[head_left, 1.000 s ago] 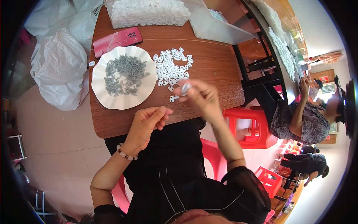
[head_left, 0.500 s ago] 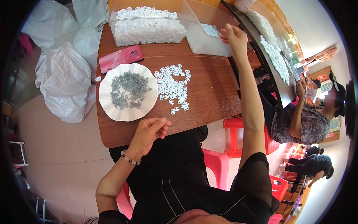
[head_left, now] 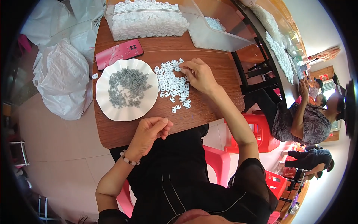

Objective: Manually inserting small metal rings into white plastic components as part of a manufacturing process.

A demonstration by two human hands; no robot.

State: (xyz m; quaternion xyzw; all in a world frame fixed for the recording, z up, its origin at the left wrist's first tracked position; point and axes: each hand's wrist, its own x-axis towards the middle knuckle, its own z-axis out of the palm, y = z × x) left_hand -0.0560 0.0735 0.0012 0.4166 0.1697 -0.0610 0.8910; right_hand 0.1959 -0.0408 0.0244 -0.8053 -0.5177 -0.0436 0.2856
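My right hand [head_left: 201,77] reaches to the far right side of a pile of small white plastic pieces with holes [head_left: 172,85]. Its thumb and fingers pinch at one white piece [head_left: 177,69] there. At the table's near edge, my left hand [head_left: 150,133] is closed, thumb against the curled fingers; anything inside is hidden or too small to name. Left of the pile stands a white wavy-rimmed plate [head_left: 103,107], holding many short grey rod-like pieces [head_left: 130,82].
A pink phone [head_left: 118,53] lies beyond the plate on the brown table [head_left: 212,108]. Clear bins stand at the back, one full of white pieces [head_left: 149,28], another with pale pieces [head_left: 215,24]. A co-worker [head_left: 302,115] sits at the dark table on the right. White sacks [head_left: 63,78] stand left.
My right hand has come down from beside the right bin to the white pile, its fingers now at a piece. My left hand has stayed in place.
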